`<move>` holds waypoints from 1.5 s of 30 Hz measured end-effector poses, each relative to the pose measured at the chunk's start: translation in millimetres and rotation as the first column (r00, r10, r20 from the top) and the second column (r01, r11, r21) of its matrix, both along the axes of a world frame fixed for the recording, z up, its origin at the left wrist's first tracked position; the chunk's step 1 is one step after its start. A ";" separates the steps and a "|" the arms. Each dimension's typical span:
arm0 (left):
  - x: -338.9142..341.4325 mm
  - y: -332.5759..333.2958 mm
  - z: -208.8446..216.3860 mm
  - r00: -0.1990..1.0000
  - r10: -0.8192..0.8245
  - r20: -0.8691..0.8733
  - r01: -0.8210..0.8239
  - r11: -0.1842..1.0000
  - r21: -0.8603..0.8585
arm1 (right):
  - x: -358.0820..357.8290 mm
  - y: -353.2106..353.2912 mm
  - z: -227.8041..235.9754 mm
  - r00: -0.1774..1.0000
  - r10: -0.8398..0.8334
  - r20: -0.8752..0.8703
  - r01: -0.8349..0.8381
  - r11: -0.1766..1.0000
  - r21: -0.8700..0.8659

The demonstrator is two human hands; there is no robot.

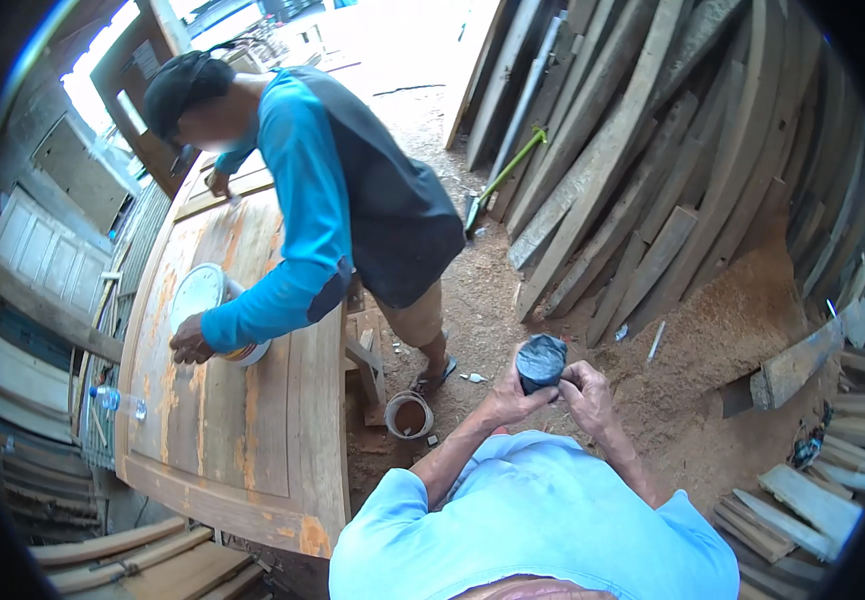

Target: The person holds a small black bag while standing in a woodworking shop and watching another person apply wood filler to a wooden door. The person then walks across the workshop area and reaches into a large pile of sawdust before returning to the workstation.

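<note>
A rounded bundle (541, 362) with a dark grey, crinkled covering is held up in front of my chest; whether it is plastic or cloth, I cannot tell. My left hand (515, 398) is closed around its lower left side. At its lower right edge, the fingers of my right hand (588, 396) are pinched together on the covering. Whatever the covering wraps is hidden.
Left of me lies a wooden door panel (313, 420) with orange patches. A person in blue sleeves (298, 160) leans over it, one hand at a white tub (198, 290). A bottle (118, 400) lies there; a bucket (410, 415) stands below. Planks (643, 150) lean behind sawdust (723, 310).
</note>
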State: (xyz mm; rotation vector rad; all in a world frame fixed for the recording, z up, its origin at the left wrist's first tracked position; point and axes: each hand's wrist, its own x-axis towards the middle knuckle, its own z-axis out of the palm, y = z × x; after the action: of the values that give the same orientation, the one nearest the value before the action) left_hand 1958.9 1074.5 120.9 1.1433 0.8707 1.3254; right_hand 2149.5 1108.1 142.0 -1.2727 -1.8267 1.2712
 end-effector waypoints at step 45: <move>20.0 23.9 25.4 0.936 -0.189 0.297 0.231 0.967 -0.112 | 58.1 -7.5 33.3 0.894 0.176 -0.412 -0.251 0.958 -0.136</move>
State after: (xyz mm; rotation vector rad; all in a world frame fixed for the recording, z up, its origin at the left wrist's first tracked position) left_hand 1978.9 1098.4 146.3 0.8787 0.6050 1.1916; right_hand 2207.6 1100.6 175.3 -0.8325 -1.6109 1.7152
